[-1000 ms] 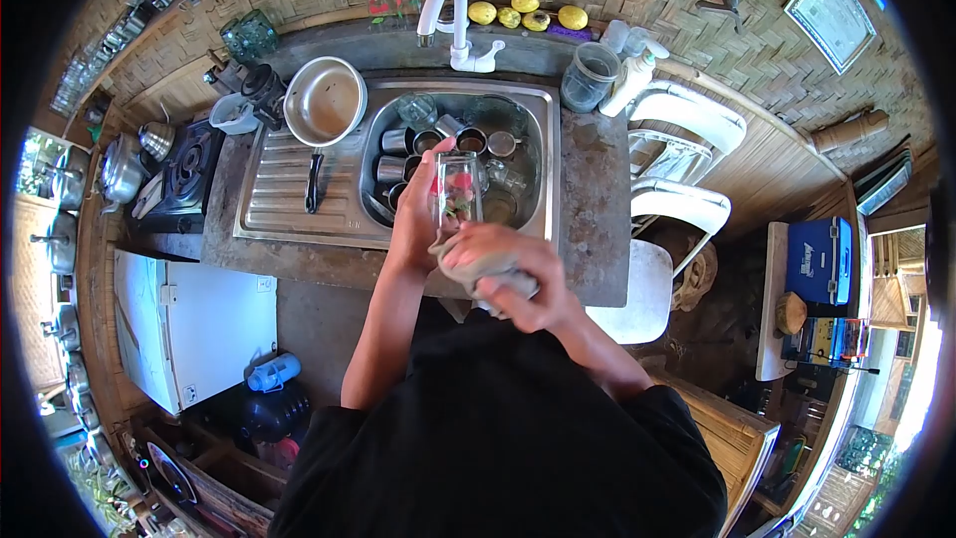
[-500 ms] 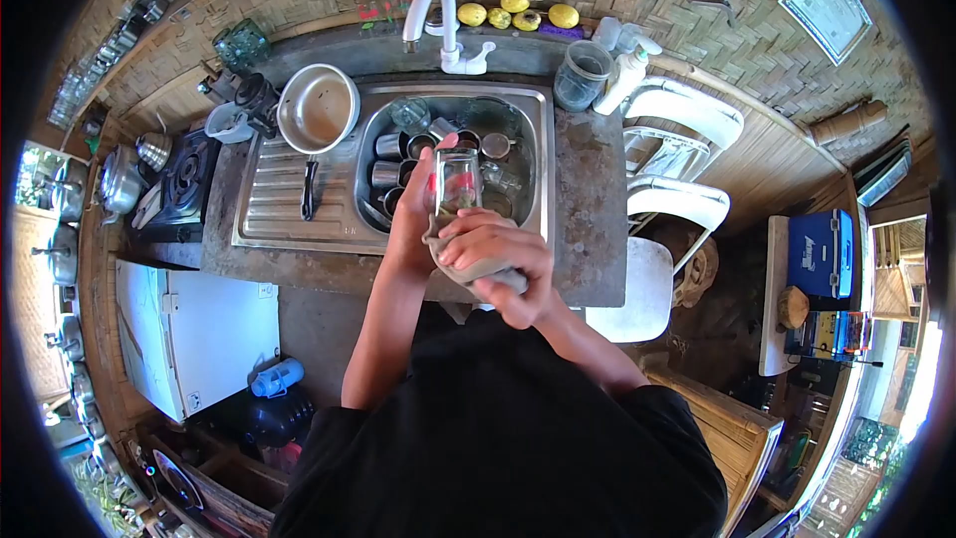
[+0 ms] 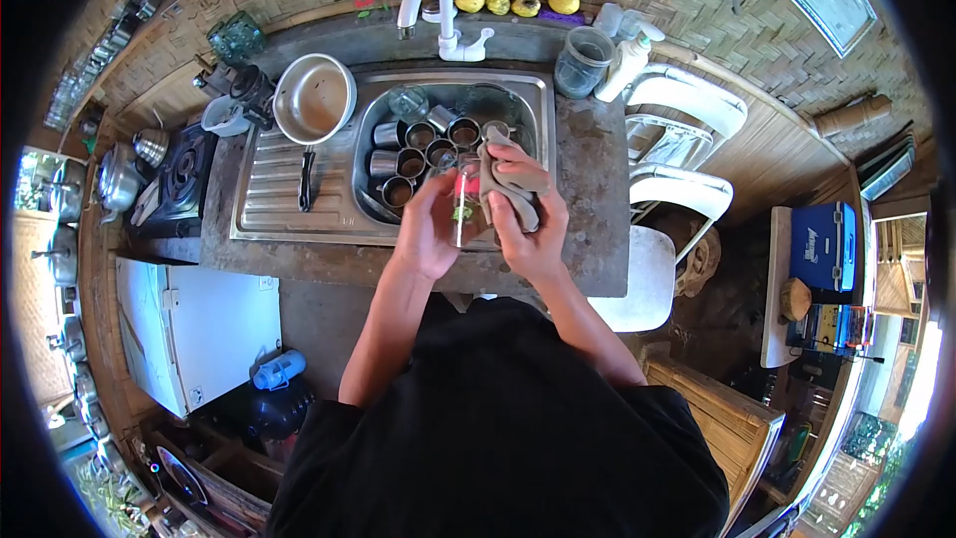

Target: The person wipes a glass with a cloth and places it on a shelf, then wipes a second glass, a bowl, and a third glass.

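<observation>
The left hand (image 3: 428, 236) has its fingers curled round a glass (image 3: 464, 201) with red and green decoration, while the right hand (image 3: 538, 211) grips a bunched cloth (image 3: 495, 179) between thumb and fingers. The glass lies leftward of the right fingers, between the two hands, its long axis running roughly from the body toward the sink; the left hand is the nearer, being on it. Fingers and cloth hide part of it, so whether the cloth touches its side I cannot tell. Both hands are above the near edge of the sink (image 3: 547, 144). Beyond them, metal cups (image 3: 409, 161) crowd its left half. A pan (image 3: 315, 100) sits at the drainboard's (image 3: 269, 204) back edge, handle toward the front.
</observation>
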`<state>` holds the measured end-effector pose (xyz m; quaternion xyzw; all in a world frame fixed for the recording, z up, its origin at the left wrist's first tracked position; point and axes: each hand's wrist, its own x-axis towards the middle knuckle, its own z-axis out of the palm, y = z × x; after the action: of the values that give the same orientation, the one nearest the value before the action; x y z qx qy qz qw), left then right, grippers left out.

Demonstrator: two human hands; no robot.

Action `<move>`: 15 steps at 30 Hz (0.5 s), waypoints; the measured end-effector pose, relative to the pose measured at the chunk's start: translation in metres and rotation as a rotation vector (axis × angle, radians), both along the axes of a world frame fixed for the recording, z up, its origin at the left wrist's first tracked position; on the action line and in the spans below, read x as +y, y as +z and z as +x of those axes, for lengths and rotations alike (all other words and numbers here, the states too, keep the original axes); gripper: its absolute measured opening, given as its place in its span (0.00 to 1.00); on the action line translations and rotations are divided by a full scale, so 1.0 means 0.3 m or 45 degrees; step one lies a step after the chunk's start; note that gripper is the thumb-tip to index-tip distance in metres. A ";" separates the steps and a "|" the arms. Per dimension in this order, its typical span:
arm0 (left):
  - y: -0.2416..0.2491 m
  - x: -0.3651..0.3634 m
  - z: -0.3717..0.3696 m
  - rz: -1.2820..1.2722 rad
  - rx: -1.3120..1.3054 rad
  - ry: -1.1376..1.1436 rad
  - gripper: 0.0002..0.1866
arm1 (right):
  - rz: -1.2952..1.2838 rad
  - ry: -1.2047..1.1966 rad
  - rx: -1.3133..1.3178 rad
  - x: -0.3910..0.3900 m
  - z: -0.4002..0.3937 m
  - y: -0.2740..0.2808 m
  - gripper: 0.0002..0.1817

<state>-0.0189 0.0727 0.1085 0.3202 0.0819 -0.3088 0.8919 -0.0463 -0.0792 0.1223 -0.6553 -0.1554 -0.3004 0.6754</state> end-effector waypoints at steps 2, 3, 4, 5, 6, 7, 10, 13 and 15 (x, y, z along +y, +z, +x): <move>-0.021 -0.002 -0.018 -0.035 0.021 -0.009 0.20 | 0.100 0.027 0.024 -0.001 -0.011 -0.031 0.14; -0.012 -0.008 -0.027 -0.061 0.042 -0.008 0.19 | 0.134 0.032 0.062 -0.001 -0.013 -0.040 0.14; 0.000 -0.018 -0.037 -0.088 0.063 -0.009 0.18 | 0.104 0.035 0.079 -0.005 -0.016 -0.043 0.14; 0.017 -0.028 -0.049 -0.070 0.084 0.021 0.17 | 0.073 0.038 0.092 -0.012 -0.014 -0.039 0.14; 0.012 -0.031 -0.047 -0.055 0.079 0.036 0.17 | 0.044 0.041 0.103 -0.018 -0.010 -0.030 0.14; 0.002 -0.033 -0.046 -0.040 0.076 0.051 0.18 | -0.117 0.051 0.023 -0.026 -0.004 -0.016 0.14; -0.021 -0.038 -0.046 -0.069 0.048 0.116 0.18 | -0.454 0.085 -0.147 -0.034 0.012 0.031 0.15; -0.054 -0.041 -0.023 -0.116 0.051 0.194 0.19 | -0.516 0.067 -0.172 -0.010 0.010 0.044 0.15; -0.104 -0.031 -0.008 -0.132 0.113 0.228 0.20 | -0.582 0.174 -0.180 0.001 -0.025 0.042 0.14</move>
<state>-0.0211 0.0633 0.0771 0.2510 0.1334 -0.2458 0.9267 -0.0538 -0.0788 0.1348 -0.7563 -0.3104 -0.2562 0.5158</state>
